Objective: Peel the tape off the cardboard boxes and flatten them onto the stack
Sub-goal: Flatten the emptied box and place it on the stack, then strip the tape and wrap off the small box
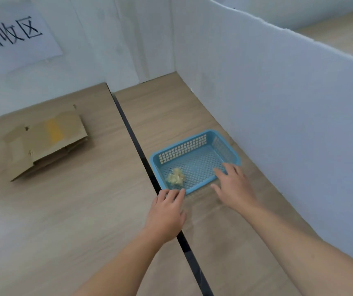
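Far left on the surface (75, 210), flattened cardboard boxes (47, 142) in a low stack, well apart from the rest. Left hand (167, 212), fingers loosely apart, at the near rim of the blue mesh basket (182, 149), crumpled tape wad (175, 177) inside. Right hand (235, 186) spread and empty over the basket's right corner. Likely risk: a careless nudge sliding the light basket and spilling the tape.

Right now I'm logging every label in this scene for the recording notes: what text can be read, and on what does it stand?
"回收区": large black characters on the white paper sheet at upper left.
Flattened cardboard: a yellow patch, no readable print.
Blue basket: no label visible.
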